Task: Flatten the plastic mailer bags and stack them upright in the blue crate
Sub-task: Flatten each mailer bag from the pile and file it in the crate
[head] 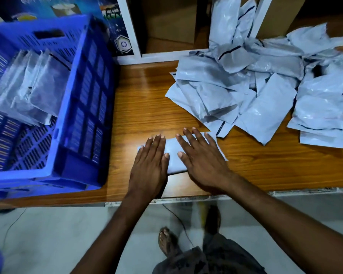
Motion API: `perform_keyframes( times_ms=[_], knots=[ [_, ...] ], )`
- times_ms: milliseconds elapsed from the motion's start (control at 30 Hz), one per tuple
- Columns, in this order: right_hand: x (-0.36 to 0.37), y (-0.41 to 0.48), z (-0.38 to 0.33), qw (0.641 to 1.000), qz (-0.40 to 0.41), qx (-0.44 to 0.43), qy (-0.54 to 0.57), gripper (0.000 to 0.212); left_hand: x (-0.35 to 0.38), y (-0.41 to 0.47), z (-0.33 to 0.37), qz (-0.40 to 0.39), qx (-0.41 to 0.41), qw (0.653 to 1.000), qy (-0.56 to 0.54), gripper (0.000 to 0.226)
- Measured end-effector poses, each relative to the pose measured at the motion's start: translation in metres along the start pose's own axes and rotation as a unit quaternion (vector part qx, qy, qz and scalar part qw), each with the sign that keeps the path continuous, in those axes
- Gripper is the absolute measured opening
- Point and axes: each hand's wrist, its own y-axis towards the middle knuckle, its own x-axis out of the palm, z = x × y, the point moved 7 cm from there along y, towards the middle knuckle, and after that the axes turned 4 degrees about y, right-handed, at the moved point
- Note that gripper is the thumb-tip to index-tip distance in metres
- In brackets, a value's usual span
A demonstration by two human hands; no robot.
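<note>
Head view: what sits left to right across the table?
blue crate, with flattened bags leaning inside → left hand → right hand → pile of mailer bags. Both hands press flat on one mailer.

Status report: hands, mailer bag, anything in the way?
Left hand and right hand open, pressing one grey plastic mailer bag flat on wooden table. Blue plastic crate alongside, partly filled. Nothing between.

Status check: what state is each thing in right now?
left hand: open, flat on the mailer bag.
right hand: open, flat on the same bag.
mailer bag: lying pressed on the table.
blue crate: holds stacked bags, leaning.
pile of bags: crumpled, unsorted.
</note>
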Motion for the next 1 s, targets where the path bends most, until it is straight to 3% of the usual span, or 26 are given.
perform_keyframes(
  times_ms=[200, 533, 600, 733, 833, 1000],
  knots=[
    [-0.001, -0.01, 0.005, 0.999, 0.008, -0.007, 0.036, 0.06, 0.008, -0.008, 0.0, -0.04, -0.024, 0.999, -0.008, 0.057],
    [-0.001, -0.012, 0.025, 0.996, -0.053, 0.047, 0.06, 0.08, 0.005, -0.003, -0.008, -0.116, -0.032, 0.989, -0.083, 0.063],
    [-0.006, -0.019, 0.027, 0.995, -0.047, 0.064, 0.059, 0.083, -0.005, -0.01, -0.007, -0.102, -0.005, 0.993, -0.064, 0.065],
    [-0.011, -0.059, 0.008, 0.999, -0.038, -0.038, 0.007, 0.083, -0.014, -0.041, -0.003, -0.12, 0.049, 0.99, -0.052, 0.074],
    [-0.004, -0.09, 0.002, 0.998, -0.054, -0.036, -0.001, 0.092, -0.012, -0.063, -0.001, -0.12, 0.09, 0.988, -0.037, 0.086],
    [-0.013, -0.124, -0.001, 0.999, -0.006, -0.033, 0.02, 0.087, -0.02, -0.085, 0.005, -0.063, 0.142, 0.987, -0.04, 0.074]
  ],
)
